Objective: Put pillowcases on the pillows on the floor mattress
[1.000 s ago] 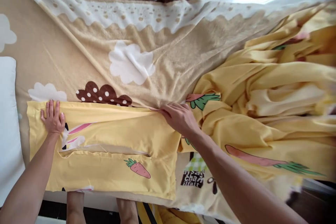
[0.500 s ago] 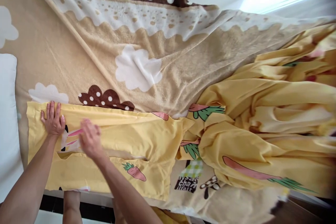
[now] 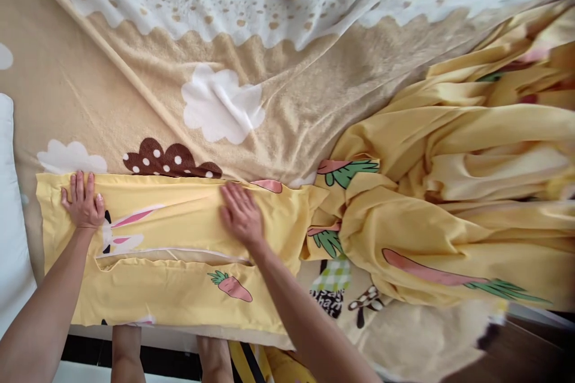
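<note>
A yellow pillowcase [image 3: 179,305] with a rabbit and carrot print lies spread along the near side of the bed, a long slit gaping across its middle. My left hand [image 3: 83,202] rests flat on its upper left corner, fingers stretched toward the far edge. Further right, my right hand [image 3: 242,213] lies flat on the cloth near its upper edge, slightly blurred, fingers extended. Neither hand grips anything. Small creases run between the two hands.
A beige blanket [image 3: 148,84] with cloud shapes covers the bed under the pillowcase. Heaped yellow carrot-print bedding [image 3: 449,161] fills the right side. Part of a white pillow [image 3: 11,203] shows at the left edge. More yellow cloth [image 3: 287,365] is below the bed's near edge.
My right hand has swept rightward across the pillowcase, uncovering the rabbit's ears, and the cloth there looks flatter. My left hand keeps its place on the corner. The view has shifted slightly.
</note>
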Demonstrator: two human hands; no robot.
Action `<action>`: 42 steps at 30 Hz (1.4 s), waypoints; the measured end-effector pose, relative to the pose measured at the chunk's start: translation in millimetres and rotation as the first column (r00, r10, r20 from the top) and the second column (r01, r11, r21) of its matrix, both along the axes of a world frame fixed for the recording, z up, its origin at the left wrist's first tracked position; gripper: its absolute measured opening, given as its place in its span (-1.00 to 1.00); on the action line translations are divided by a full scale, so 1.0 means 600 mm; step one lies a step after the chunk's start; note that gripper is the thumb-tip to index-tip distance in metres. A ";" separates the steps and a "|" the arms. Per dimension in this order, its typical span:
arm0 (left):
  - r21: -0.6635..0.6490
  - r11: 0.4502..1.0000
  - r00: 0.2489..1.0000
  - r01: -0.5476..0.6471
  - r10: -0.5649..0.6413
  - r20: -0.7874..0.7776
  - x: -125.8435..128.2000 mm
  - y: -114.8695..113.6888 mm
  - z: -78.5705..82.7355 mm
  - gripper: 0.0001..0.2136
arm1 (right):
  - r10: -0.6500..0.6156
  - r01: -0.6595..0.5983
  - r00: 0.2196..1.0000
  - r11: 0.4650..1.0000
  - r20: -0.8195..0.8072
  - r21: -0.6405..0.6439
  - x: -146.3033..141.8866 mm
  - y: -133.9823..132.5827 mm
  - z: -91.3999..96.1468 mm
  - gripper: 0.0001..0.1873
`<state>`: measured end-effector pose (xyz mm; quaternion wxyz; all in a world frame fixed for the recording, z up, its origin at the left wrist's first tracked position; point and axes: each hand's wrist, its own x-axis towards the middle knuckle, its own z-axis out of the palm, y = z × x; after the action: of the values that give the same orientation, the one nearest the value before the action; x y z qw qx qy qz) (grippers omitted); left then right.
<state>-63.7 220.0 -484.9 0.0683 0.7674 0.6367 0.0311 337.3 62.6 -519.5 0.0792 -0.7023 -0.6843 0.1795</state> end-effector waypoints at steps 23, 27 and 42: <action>0.030 0.999 0.999 0.042 -0.042 0.012 0.004 0.004 0.008 -0.40 | -0.408 0.397 0.913 0.874 0.022 -0.279 -0.158 -0.379 0.047 -0.37; 0.059 0.995 0.997 0.076 -0.077 0.022 0.007 0.004 0.009 -0.42 | -0.480 0.490 0.870 0.821 0.111 -0.293 -0.157 -0.502 0.032 -0.35; -0.210 0.634 0.667 0.745 -0.713 0.217 0.140 -0.202 0.033 -0.52 | -0.595 0.592 0.790 0.803 -0.151 -0.064 -0.194 -0.369 0.116 -0.54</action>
<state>20.5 98.7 -465.1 0.2191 0.9379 0.2649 -0.0460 221.2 -158.7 -450.1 0.1827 -0.8648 -0.4192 0.2074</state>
